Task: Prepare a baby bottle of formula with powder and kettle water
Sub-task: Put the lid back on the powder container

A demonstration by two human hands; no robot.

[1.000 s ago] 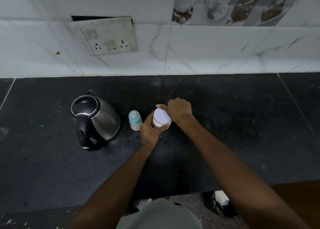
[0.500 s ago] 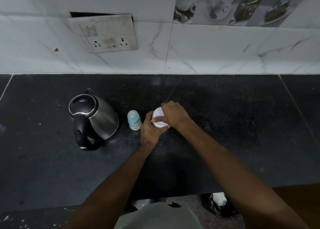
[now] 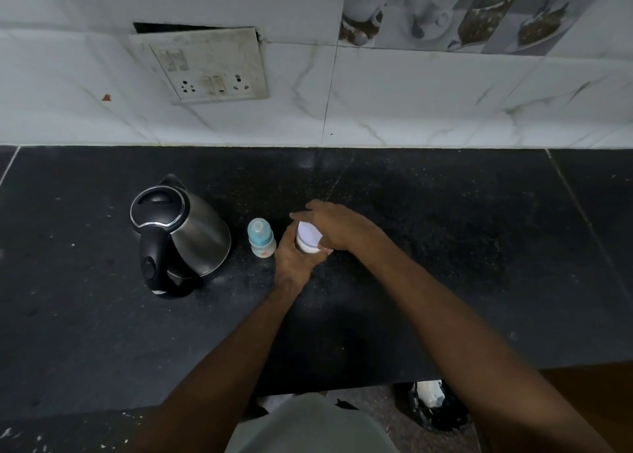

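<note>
Black speckled table (image 3: 445,247), white marble-tile wall, socket plate (image 3: 205,65) upper left. My left hand (image 3: 294,264) grips powder jar (image 3: 308,238) mid-frame, right hand (image 3: 335,226) curled over its lid. Baby bottle (image 3: 262,237), kettle (image 3: 178,233) left.

black stone counter (image 3: 445,247), white marble tiles (image 3: 411,103), grimy socket plate (image 3: 209,72)

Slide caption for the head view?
Both hands, left hand and right hand, grip the white jar beside bottle and kettle.
</note>
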